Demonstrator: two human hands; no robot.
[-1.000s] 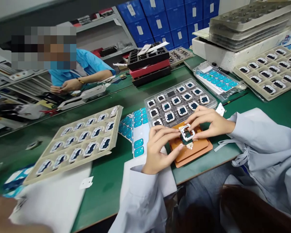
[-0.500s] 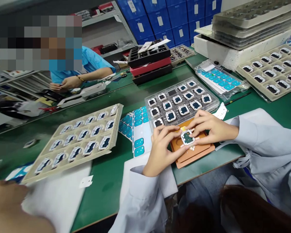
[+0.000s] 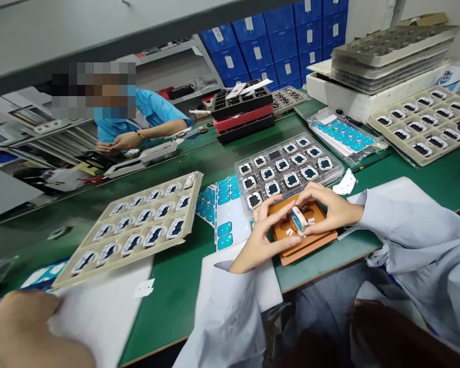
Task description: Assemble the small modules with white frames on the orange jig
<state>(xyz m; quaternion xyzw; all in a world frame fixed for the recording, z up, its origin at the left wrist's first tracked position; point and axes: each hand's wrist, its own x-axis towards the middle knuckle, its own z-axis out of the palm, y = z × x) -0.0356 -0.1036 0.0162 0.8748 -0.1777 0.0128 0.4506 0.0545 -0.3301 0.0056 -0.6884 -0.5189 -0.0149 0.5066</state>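
My left hand (image 3: 266,235) and my right hand (image 3: 327,207) close in from both sides on a small white square housing (image 3: 299,219), which is tipped up on edge so its blue face shows. My right finger and thumb pinch it; my left fingertips are at its other side. Under it lies an orange fixture block (image 3: 310,244) with small white bits on top. Just beyond, a clear tray (image 3: 339,176) holds rows of similar white-rimmed housings with dark middles.
To the left is a beige tray (image 3: 193,204) of housings, beside blue sticker sheets (image 3: 225,227). A co-worker's blurred hand (image 3: 19,317) is at lower left; another person (image 3: 153,115) sits across. Black and red trays (image 3: 245,110), a foam box (image 3: 341,94) and another filled tray (image 3: 410,153) stand behind.
The housing has turned from lying flat with its dark green inside up to standing on edge, blue face showing. My hands have shifted around it. The view has tilted up slightly.
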